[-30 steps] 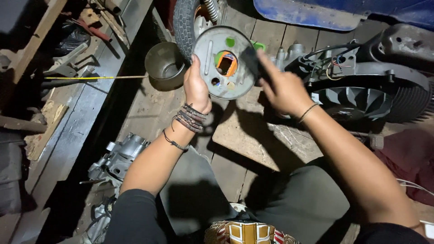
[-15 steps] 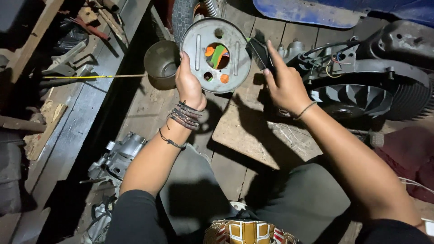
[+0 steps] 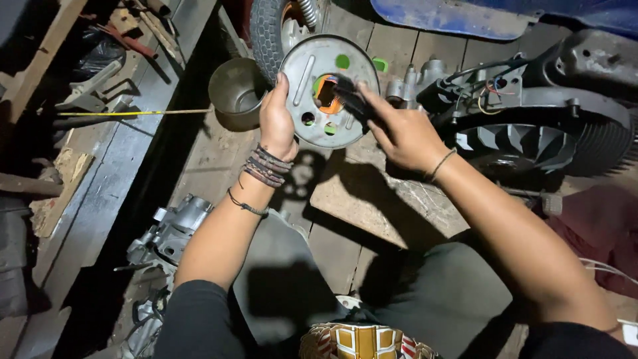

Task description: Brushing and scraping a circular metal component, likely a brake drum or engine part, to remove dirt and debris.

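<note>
Propping the round plate [image 3: 330, 90] upright, the left hand [image 3: 277, 126] grips its edge so the right hand [image 3: 399, 133], closed on a dark brush [image 3: 350, 100], reaches its centre hole.

Round grey metal plate w/ cut-out holes [image 3: 312, 66]: matt, dusty, dull sheen, held by left hand [image 3: 277, 123]. Small black brush [image 3: 352, 100] in right hand [image 3: 402, 133]: matt, prob. plastic. Worn wooden floor planks [image 3: 392, 206]: rough, scuffed. Dull metal cup [image 3: 236, 93]: tarnished. Black finned engine casing [image 3: 531, 143]: cast metal, semi-gloss. Tyre [image 3: 266, 26]: matt rubber.
</note>
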